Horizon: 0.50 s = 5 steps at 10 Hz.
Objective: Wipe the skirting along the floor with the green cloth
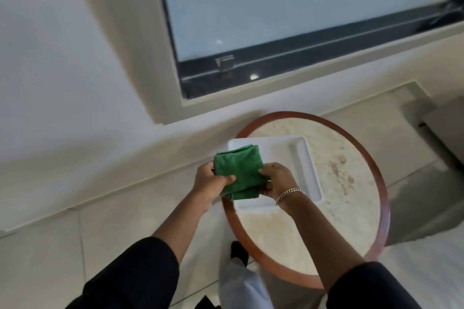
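A folded green cloth (238, 170) is held between both hands above the left edge of a white tray (305, 165). My left hand (209, 179) grips the cloth's left side, fingers curled over it. On its right side, my right hand (278, 180), with a gold bracelet at the wrist, pinches the cloth. The pale skirting (105, 185) runs along the foot of the white wall, from lower left up toward the table, and both hands are apart from it.
The tray lies on a round marble-topped table (351, 208) with a reddish-brown rim. A dark-framed window (276, 7) sits in the wall above. Pale floor tiles (75, 246) spread at lower left. My leg and dark shoe (238, 253) stand by the table's left side.
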Available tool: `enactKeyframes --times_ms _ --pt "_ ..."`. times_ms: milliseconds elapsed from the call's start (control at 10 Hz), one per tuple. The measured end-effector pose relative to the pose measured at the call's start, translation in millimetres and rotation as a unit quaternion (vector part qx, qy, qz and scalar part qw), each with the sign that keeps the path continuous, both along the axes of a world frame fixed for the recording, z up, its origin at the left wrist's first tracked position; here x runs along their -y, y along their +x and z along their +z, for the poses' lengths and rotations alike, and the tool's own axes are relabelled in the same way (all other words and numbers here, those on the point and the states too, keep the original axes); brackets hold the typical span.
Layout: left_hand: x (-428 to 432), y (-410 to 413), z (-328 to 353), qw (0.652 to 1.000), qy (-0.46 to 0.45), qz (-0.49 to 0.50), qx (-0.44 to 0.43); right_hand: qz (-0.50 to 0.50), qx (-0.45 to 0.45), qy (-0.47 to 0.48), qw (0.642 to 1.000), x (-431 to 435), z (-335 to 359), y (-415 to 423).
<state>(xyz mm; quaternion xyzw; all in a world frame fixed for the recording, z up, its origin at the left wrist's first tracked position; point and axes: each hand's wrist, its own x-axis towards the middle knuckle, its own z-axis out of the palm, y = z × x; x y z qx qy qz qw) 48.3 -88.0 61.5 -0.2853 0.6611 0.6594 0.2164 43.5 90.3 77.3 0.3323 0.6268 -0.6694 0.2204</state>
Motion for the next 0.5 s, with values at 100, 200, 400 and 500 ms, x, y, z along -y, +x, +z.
enactKeyframes --times_ms 100,200,400,500 --pt "-70.5 -32.2 -47.2 0.999 -0.004 -0.012 0.040 -0.014 0.010 0.080 0.997 -63.8 -46.8 -30.9" --pt "-111.8 -50.0 -90.7 0.997 -0.031 -0.007 0.069 0.018 0.022 0.156 0.987 -96.3 -97.3 -45.7" --pt "-125.6 -73.7 -117.3 0.994 -0.071 -0.018 0.083 0.093 0.013 0.204 0.975 -111.2 -148.0 -57.9" --pt "-117.5 -82.8 -89.8 0.979 -0.171 -0.102 0.043 0.083 -0.011 0.261 0.962 -116.9 -120.8 -53.3"
